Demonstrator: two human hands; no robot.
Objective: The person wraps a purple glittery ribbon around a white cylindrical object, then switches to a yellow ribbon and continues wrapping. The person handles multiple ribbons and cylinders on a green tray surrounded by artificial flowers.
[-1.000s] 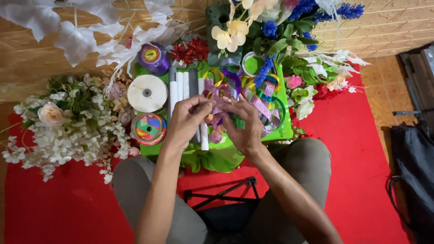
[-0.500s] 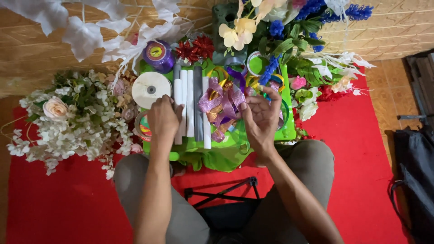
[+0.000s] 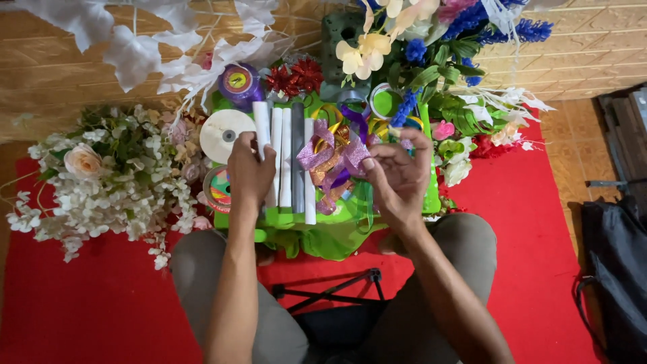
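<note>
The left hand (image 3: 248, 172) pinches a white roll (image 3: 263, 145) that points to 12 o'clock. At 3 o'clock, the right hand (image 3: 397, 178) pinches the purple bow (image 3: 333, 156) in the green tray (image 3: 431, 195).

Red carpet (image 3: 539, 256) under tan brick-patterned wall (image 3: 67, 81) (wood-toned)

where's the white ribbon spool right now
In the head view, the white ribbon spool lies left of the white rolls, just above the left hand.
</note>
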